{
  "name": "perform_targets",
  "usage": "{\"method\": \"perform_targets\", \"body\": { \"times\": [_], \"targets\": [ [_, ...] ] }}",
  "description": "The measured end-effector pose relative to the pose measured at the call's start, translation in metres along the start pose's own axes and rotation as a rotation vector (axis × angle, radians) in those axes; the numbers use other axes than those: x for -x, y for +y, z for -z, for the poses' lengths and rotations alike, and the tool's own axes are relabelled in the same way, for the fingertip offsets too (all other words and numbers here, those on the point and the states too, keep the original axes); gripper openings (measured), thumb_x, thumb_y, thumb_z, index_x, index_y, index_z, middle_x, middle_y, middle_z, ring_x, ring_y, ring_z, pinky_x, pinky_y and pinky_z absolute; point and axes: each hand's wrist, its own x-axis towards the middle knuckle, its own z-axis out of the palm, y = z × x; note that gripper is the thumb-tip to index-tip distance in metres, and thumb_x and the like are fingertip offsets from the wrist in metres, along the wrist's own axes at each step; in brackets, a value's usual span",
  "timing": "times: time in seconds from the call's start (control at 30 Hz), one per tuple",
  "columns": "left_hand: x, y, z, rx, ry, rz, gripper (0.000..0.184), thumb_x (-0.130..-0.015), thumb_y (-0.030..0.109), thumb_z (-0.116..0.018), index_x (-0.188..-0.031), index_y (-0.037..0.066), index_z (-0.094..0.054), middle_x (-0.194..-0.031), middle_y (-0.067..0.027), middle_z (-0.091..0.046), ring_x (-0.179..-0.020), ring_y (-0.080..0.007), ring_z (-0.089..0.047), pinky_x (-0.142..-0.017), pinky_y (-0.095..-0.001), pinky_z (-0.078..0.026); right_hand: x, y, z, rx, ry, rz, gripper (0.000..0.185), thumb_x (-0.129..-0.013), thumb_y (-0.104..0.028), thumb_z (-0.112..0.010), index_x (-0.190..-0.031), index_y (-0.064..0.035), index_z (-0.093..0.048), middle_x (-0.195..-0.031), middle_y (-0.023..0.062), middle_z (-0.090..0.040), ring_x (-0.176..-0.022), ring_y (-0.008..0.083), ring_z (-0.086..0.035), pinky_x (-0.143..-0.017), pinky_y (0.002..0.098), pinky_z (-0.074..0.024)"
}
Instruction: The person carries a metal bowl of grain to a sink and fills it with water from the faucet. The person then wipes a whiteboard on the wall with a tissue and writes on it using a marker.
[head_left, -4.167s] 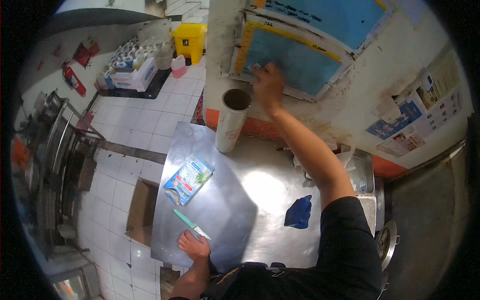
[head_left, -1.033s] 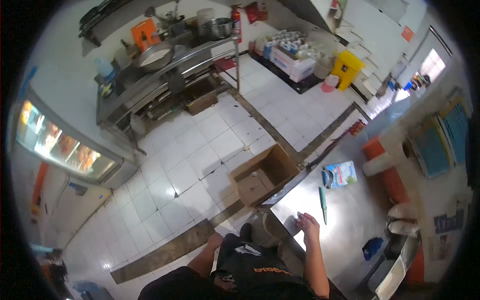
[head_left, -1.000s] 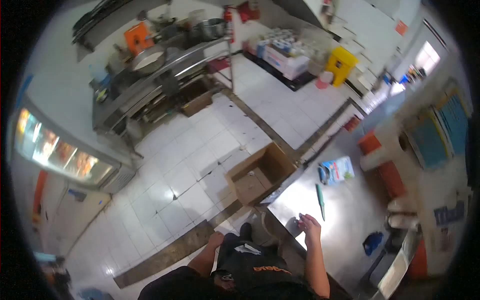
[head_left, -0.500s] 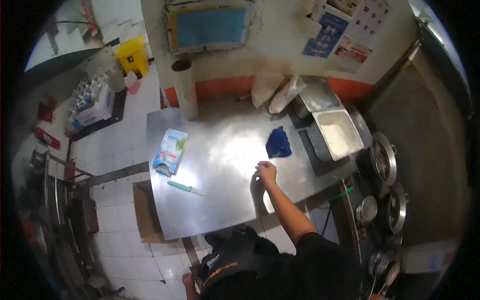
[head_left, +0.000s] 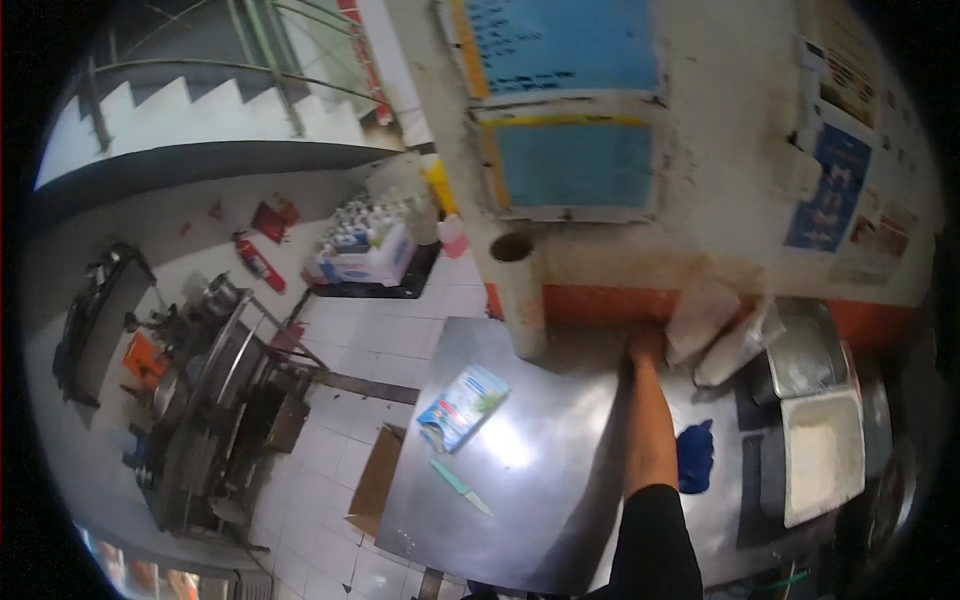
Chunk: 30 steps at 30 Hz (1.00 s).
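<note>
My right hand point(head_left: 648, 346) reaches to the back of the metal table point(head_left: 560, 500), against the orange wall strip and just left of the plastic bags point(head_left: 705, 320). Its fingers are blurred, so what they hold, if anything, does not show. My left hand is out of the frame. A green-handled knife point(head_left: 460, 487) lies on the table below a blue and white packet point(head_left: 464, 407). An upright pale tube point(head_left: 520, 300) stands at the back edge. Beside my right forearm lies a dark blue cloth point(head_left: 695, 457).
Metal trays, one with white powder point(head_left: 822, 455), sit at the right. A cardboard box point(head_left: 377, 482) is on the floor left of the table. Blue sheets point(head_left: 572, 165) hang on the wall. Farther left stand a metal rack point(head_left: 215, 400) and a crate of bottles point(head_left: 368, 255).
My right hand has moved from above the table's front part to its back edge. The view has shifted, and my left hand has left the frame. The knife, packet and cloth remain on the table.
</note>
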Motion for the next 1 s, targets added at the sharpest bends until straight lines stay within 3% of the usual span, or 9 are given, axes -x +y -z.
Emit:
{"method": "perform_targets", "body": {
  "times": [0.17, 0.27, 0.33, 0.4, 0.43, 0.53, 0.6, 0.83, 1.0],
  "targets": [
    [-0.017, 0.013, 0.036, 0.051, 0.159, -0.119, 0.018, -0.087, 0.011, -0.066, -0.097, -0.004, -0.066, -0.090, -0.0102, -0.068, -0.081, -0.0218, -0.065, -0.077, -0.0319, -0.053, 0.029, 0.002, -0.023, 0.070, 0.250, 0.040, 0.029, -0.090, -0.017, -0.060, -0.110, 0.0020, -0.066, -0.106, 0.0281, -0.070, -0.100, 0.0425, -0.068, -0.087, 0.0479, -0.0531],
    [-0.049, 0.042, 0.040, 0.183, 0.289, -0.382, 0.018, -0.087, 0.011, -0.067, -0.098, -0.003, -0.066, -0.091, -0.0102, -0.068, -0.083, -0.0220, -0.066, -0.079, -0.0319, -0.053, 0.077, 0.004, -0.017, -0.170, 0.061, -0.119, 0.025, -0.086, -0.011, -0.064, -0.108, 0.0011, -0.062, -0.092, 0.0233, -0.070, -0.089, 0.0394, -0.070, -0.082, 0.0450, -0.0546],
    [-0.074, 0.103, 0.037, 0.353, 0.286, -0.651, 0.019, -0.087, 0.011, -0.068, -0.099, -0.003, -0.066, -0.092, -0.0101, -0.069, -0.084, -0.0222, -0.066, -0.080, -0.0319, -0.053, 0.131, 0.026, -0.048, -0.504, 0.218, -0.012, 0.041, -0.082, -0.006, -0.070, -0.117, -0.0004, -0.051, -0.083, 0.0142, -0.063, -0.070, 0.0282, -0.066, -0.066, 0.0398, -0.0562],
    [-0.057, 0.226, 0.034, 0.507, 0.077, -0.720, 0.015, -0.089, 0.005, -0.064, -0.101, -0.001, -0.069, -0.088, -0.0133, -0.068, -0.077, -0.0215, -0.068, -0.070, -0.0330, -0.054, 0.245, -0.062, 0.033, -1.138, -0.126, -0.248, 0.065, -0.081, -0.003, -0.072, -0.132, -0.0028, -0.032, -0.084, 0.0078, -0.058, -0.059, 0.0156, -0.059, -0.044, 0.0298, -0.0489],
    [-0.043, 0.283, 0.045, 0.274, 0.178, -1.062, 0.015, -0.090, 0.005, -0.064, -0.103, 0.001, -0.069, -0.090, -0.0148, -0.068, -0.079, -0.0230, -0.068, -0.072, -0.0341, -0.054, 0.301, -0.103, 0.060, -1.168, -0.131, -0.333, 0.056, -0.082, -0.003, -0.070, -0.129, -0.0016, -0.041, -0.085, 0.0085, -0.062, -0.060, 0.0155, -0.060, -0.049, 0.0309, -0.0510],
    [-0.039, 0.361, 0.030, 0.421, -0.165, -1.118, 0.018, -0.091, 0.012, -0.066, -0.105, 0.002, -0.070, -0.091, -0.0145, -0.069, -0.083, -0.0252, -0.069, -0.074, -0.0382, -0.054, 0.428, -0.133, 0.064, -1.103, -0.568, -0.264, 0.015, -0.084, -0.008, -0.074, -0.095, -0.0003, -0.066, -0.086, 0.0107, -0.071, -0.068, 0.0176, -0.066, -0.061, 0.0300, -0.0531],
    [-0.057, 0.365, 0.025, 0.309, -0.269, -1.253, 0.018, -0.092, 0.015, -0.066, -0.104, 0.002, -0.070, -0.091, -0.0155, -0.068, -0.084, -0.0277, -0.069, -0.075, -0.0385, -0.054, 0.500, -0.178, 0.079, -1.261, -0.588, -0.551, 0.016, -0.088, -0.015, -0.076, -0.092, -0.0016, -0.069, -0.080, 0.0066, -0.069, -0.069, 0.0134, -0.063, -0.062, 0.0290, -0.0498],
    [-0.068, 0.327, 0.081, 0.156, -0.672, -1.102, 0.017, -0.094, 0.015, -0.064, -0.099, 0.001, -0.070, -0.092, -0.0179, -0.069, -0.086, -0.0370, -0.066, -0.077, -0.0412, -0.053, 0.583, -0.231, 0.069, -1.160, -0.487, -0.645, 0.021, -0.091, -0.020, -0.076, -0.095, -0.0019, -0.066, -0.075, 0.0030, -0.063, -0.061, 0.0114, -0.056, -0.055, 0.0268, -0.0453],
    [-0.109, 0.323, 0.081, 0.088, -0.694, -1.339, 0.024, -0.098, 0.021, -0.060, -0.103, 0.000, -0.070, -0.097, -0.0183, -0.070, -0.084, -0.0310, -0.069, -0.078, -0.0386, -0.053, 0.588, -0.257, 0.061, -1.096, -0.449, -0.569, 0.018, -0.090, -0.019, -0.077, -0.093, -0.0034, -0.067, -0.075, 0.0025, -0.063, -0.061, 0.0110, -0.056, -0.054, 0.0260, -0.0452]
  ]
}}
